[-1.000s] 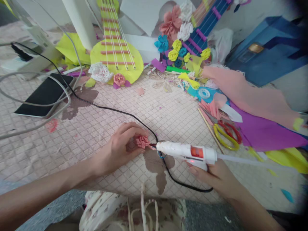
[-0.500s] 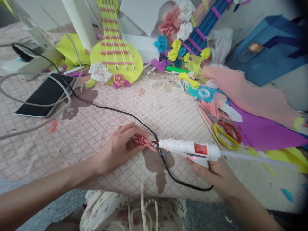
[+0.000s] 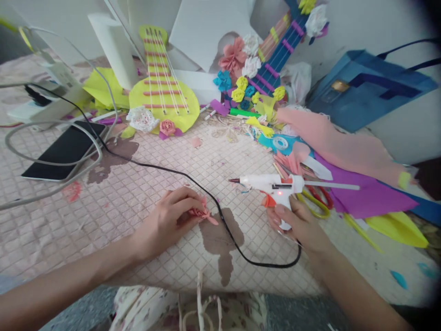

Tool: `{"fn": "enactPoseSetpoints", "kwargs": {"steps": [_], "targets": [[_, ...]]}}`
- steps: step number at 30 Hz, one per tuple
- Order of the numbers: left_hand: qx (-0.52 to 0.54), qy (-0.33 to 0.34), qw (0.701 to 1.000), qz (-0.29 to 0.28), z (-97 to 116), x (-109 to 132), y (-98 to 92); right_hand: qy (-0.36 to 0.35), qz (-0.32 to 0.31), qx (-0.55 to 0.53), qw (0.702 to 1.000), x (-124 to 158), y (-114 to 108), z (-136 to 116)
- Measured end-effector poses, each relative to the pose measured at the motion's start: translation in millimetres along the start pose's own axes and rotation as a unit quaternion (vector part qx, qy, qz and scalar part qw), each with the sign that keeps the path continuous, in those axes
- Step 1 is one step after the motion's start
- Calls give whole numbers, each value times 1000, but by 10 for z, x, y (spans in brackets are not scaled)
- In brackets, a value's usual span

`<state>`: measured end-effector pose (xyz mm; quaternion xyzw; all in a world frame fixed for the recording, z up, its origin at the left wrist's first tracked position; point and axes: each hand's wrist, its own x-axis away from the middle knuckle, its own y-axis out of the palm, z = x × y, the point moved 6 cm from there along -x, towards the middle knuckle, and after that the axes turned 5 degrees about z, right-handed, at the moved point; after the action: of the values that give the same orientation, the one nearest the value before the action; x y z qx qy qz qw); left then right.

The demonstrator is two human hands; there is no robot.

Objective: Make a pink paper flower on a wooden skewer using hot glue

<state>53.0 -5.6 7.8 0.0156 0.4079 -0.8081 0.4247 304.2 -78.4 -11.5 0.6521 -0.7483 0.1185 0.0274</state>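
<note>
My left hand (image 3: 175, 218) is closed around a small pink paper flower (image 3: 204, 212), pinched between thumb and fingers low over the table. Petals stick out on the right of my fingertips, and the rest is hidden by the hand. To the right, my right hand (image 3: 298, 220) grips the handle of a white hot glue gun (image 3: 265, 184). Its dark nozzle points left, apart from the flower. A glue stick (image 3: 330, 185) juts from the gun's back, and a small red light shows on its side. The black cord (image 3: 186, 174) runs from the handle across the table.
At the back stand a yellow paper guitar (image 3: 165, 94) and a blue one (image 3: 272, 76) trimmed with paper flowers. Scissors (image 3: 315, 207) and purple paper (image 3: 365, 195) lie at right, near a blue bag (image 3: 365, 92). A phone (image 3: 65, 151) lies under a grey cable at left.
The glue gun has moved right and up, its nozzle drawn away from the pink flower. My left hand stays about where it was, still pinching the flower. The view has shifted slightly.
</note>
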Motion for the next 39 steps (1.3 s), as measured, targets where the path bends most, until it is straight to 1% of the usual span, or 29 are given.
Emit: {"fn": "enactPoseSetpoints", "kwargs": {"steps": [6,9,12,16,20,22,26,30,35,38,39], "targets": [[-17,26,999,5,38,1,-10,-25,9,-7,1000,-292,-34,-168],[-17,31,999,10,41,-2,-21,-36,-1,-29,999,-429,15,-243],[-4,23,1000,4,33,-6,-25,-50,-18,-42,998,-502,80,-288],[-3,14,1000,-7,29,4,-31,-48,-23,-42,998,-502,117,-261],[-15,14,999,-29,36,20,-15,-33,-13,-47,998,-477,107,-208],[-15,12,999,-31,39,17,-10,-27,-6,-47,999,-474,99,-195],[-4,5,1000,-29,34,-1,-1,-19,0,-39,999,-471,100,-190],[-9,-2,1000,-28,17,-5,11,-18,-4,-54,998,-465,117,-177],[-23,-8,999,-24,-14,20,31,-14,2,-53,999,-476,109,-88],[-29,-3,999,-16,-13,20,-10,-11,-1,-48,999,-486,107,-45],[-30,3,1000,-5,0,1,-45,-13,-3,-48,999,-487,110,-40]]}}
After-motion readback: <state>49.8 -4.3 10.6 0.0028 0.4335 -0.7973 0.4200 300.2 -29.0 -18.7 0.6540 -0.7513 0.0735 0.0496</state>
